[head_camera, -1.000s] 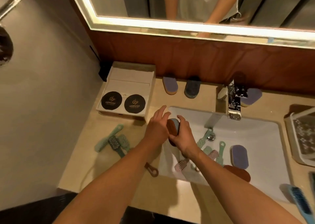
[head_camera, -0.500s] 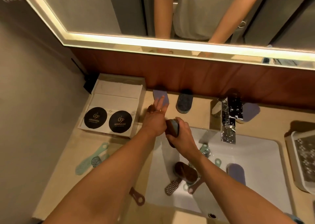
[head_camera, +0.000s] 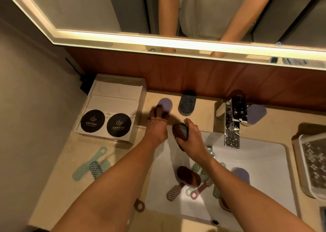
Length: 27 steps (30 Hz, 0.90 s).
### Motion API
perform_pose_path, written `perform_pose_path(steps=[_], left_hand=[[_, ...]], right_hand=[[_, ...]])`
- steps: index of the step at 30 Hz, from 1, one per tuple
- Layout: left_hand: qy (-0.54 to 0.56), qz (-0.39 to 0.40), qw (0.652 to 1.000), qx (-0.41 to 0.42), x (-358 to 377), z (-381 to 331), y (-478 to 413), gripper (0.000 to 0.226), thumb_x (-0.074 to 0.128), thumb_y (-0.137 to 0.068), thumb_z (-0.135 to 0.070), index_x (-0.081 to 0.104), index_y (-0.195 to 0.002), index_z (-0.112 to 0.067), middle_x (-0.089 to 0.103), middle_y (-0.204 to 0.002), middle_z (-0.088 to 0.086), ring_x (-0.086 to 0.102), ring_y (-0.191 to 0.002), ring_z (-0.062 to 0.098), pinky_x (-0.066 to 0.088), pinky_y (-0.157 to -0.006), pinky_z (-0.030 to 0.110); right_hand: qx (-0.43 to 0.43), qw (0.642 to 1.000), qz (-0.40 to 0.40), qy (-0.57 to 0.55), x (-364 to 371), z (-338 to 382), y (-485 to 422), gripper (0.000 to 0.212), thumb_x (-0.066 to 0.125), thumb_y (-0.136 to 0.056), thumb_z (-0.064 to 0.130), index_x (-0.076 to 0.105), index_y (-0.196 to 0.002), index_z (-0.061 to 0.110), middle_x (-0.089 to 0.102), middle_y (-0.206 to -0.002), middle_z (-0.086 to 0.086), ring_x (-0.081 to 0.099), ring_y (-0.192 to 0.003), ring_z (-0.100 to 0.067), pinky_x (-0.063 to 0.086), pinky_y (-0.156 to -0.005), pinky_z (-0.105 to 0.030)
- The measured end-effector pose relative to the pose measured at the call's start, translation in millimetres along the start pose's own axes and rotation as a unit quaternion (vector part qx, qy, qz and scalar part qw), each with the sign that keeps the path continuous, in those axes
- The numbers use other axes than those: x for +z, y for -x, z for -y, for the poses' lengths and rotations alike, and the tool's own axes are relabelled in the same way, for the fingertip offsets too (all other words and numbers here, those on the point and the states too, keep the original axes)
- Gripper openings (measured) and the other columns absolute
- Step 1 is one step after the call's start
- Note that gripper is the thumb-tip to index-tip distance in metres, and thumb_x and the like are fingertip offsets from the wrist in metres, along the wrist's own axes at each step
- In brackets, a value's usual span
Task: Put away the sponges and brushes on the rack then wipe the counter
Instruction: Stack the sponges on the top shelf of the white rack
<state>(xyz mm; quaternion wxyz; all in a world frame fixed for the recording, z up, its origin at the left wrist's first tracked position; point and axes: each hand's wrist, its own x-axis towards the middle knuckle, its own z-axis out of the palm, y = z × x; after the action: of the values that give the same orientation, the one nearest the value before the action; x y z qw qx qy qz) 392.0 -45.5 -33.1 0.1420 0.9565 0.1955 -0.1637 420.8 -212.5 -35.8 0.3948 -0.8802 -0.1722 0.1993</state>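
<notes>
My left hand (head_camera: 157,126) reaches to the back of the counter, and its curled fingers grip the near end of a purple sponge (head_camera: 166,103). My right hand (head_camera: 191,137) holds a brown sponge with a dark face (head_camera: 180,131) over the sink's back left corner. A dark grey sponge (head_camera: 187,104) lies beside the purple one. Another purple sponge (head_camera: 256,113) lies behind the faucet (head_camera: 232,124). In the sink (head_camera: 264,161) lie a brown sponge (head_camera: 187,177), a purple sponge (head_camera: 240,173) and several small brushes (head_camera: 173,193). The white rack (head_camera: 303,163) stands at the right edge.
A white box with two black discs (head_camera: 112,111) sits at the counter's back left. Green brushes (head_camera: 91,164) lie on the counter left of the sink. A brown brush handle (head_camera: 139,205) shows by my left forearm. A mirror hangs above the wooden backsplash.
My left hand has moved from the sink edge to the back of the counter and closed its fingers on the purple sponge. My right hand keeps the brown sponge. The view has tilted up.
</notes>
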Motion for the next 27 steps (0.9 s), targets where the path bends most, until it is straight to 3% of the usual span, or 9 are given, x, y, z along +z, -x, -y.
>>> perform_pose_path(steps=[4, 8, 11, 13, 15, 18, 20, 22, 27], left_hand=[[0.009, -0.045, 0.999, 0.027, 0, 6, 13, 0.064, 0.065, -0.089, -0.005, 0.044, -0.147, -0.023, 0.006, -0.162, 0.014, 0.014, -0.146, 0.042, 0.039, -0.113, 0.047], [0.014, -0.099, 0.994, 0.049, -4, 7, 29, 0.060, 0.066, -0.086, -0.003, 0.042, -0.139, -0.019, 0.010, -0.161, 0.018, 0.020, -0.138, 0.037, 0.039, -0.111, 0.045], [0.041, -0.127, 0.988, 0.076, -15, 5, 45, 0.037, 0.060, -0.090, -0.003, 0.050, -0.124, -0.012, 0.035, -0.153, 0.011, 0.032, -0.128, 0.033, 0.040, -0.103, 0.041], [0.085, -0.158, 0.978, 0.104, -23, 2, 57, 0.020, 0.057, -0.093, -0.006, 0.057, -0.112, -0.010, 0.059, -0.126, 0.009, 0.045, -0.113, 0.033, 0.044, -0.088, 0.043], [0.126, -0.167, 0.970, 0.121, -34, 0, 74, 0.017, 0.057, -0.091, -0.005, 0.055, -0.106, -0.013, 0.063, -0.109, 0.007, 0.049, -0.106, 0.035, 0.045, -0.083, 0.046], [0.123, -0.108, 0.979, 0.120, -44, -1, 91, 0.051, 0.056, -0.092, -0.006, 0.042, -0.135, -0.027, 0.060, -0.121, 0.002, 0.047, -0.118, 0.028, 0.048, -0.093, 0.045], [0.147, -0.113, 0.977, 0.106, -51, -1, 105, 0.066, 0.059, -0.096, -0.014, 0.029, -0.150, -0.037, 0.056, -0.125, 0.001, 0.051, -0.117, 0.021, 0.049, -0.099, 0.041], [0.158, -0.131, 0.974, 0.099, -57, -1, 118, 0.058, 0.060, -0.098, -0.022, 0.034, -0.148, -0.036, 0.054, -0.125, 0.000, 0.054, -0.115, 0.019, 0.049, -0.101, 0.040], [0.190, -0.133, 0.964, 0.128, -72, -9, 141, 0.039, 0.059, -0.098, -0.026, 0.052, -0.135, -0.034, 0.058, -0.127, -0.005, 0.051, -0.119, 0.017, 0.047, -0.102, 0.041]], right_hand=[[0.001, 1.000, 0.019, 0.009, -4, 4, 6, 0.082, 0.077, -0.080, 0.015, 0.034, -0.150, 0.010, 0.049, -0.127, -0.014, 0.046, -0.120, -0.027, 0.043, -0.100, -0.032], [-0.002, 1.000, 0.027, 0.012, -11, 9, 16, 0.075, 0.076, -0.083, 0.018, 0.036, -0.147, 0.016, 0.047, -0.128, -0.010, 0.047, -0.118, -0.024, 0.043, -0.099, -0.031], [-0.019, 0.999, 0.024, 0.035, -19, 18, 26, 0.067, 0.077, -0.082, 0.024, 0.047, -0.141, 0.018, 0.053, -0.124, -0.008, 0.051, -0.113, -0.023, 0.039, -0.091, -0.026], [-0.042, 0.998, 0.023, 0.050, -26, 26, 33, 0.061, 0.078, -0.081, 0.025, 0.054, -0.136, 0.019, 0.059, -0.118, -0.007, 0.054, -0.109, -0.023, 0.039, -0.087, -0.025], [-0.058, 0.997, 0.015, 0.050, -33, 37, 46, 0.061, 0.078, -0.081, 0.024, 0.054, -0.137, 0.021, 0.057, -0.115, -0.004, 0.054, -0.108, -0.021, 0.038, -0.089, -0.023], [-0.045, 0.998, 0.006, 0.048, -42, 47, 64, 0.066, 0.079, -0.083, 0.025, 0.049, -0.141, 0.019, 0.047, -0.120, -0.001, 0.051, -0.108, -0.016, 0.035, -0.094, -0.018], [-0.034, 0.997, 0.004, 0.063, -50, 55, 78, 0.064, 0.080, -0.083, 0.030, 0.049, -0.136, 0.014, 0.047, -0.123, -0.002, 0.050, -0.105, -0.013, 0.039, -0.093, -0.020], [-0.037, 0.997, -0.003, 0.070, -60, 63, 93, 0.054, 0.081, -0.081, 0.033, 0.053, -0.124, 0.015, 0.050, -0.118, -0.001, 0.053, -0.102, -0.014, 0.044, -0.089, -0.024], [-0.059, 0.992, -0.033, 0.103, -84, 78, 127, 0.042, 0.081, -0.081, 0.033, 0.057, -0.113, 0.022, 0.053, -0.107, 0.004, 0.054, -0.093, -0.013, 0.041, -0.074, -0.024]])
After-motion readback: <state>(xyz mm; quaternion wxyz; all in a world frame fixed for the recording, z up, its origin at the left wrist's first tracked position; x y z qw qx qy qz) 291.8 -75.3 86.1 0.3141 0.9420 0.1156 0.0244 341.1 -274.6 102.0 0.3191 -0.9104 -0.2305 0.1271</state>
